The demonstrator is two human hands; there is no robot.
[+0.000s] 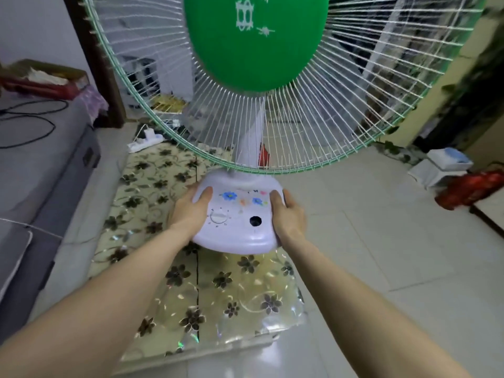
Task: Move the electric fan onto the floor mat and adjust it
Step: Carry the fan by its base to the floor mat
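I have my left hand point(191, 211) and right hand point(287, 214) clamped on either side of the electric fan point(237, 214) base, fingers point(203, 196) wrapped over its top edge. The base sits between my palms, above the flowered floor mat point(218, 290); I cannot tell whether it touches.

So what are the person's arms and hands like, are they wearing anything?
Nothing is worn as far as the picture shows. Both forearms are bare up to the bottom edge of the view, with no sleeves showing. The left hand and right hand have no gloves, and no rings, watch or bracelets show on the fingers or wrists.
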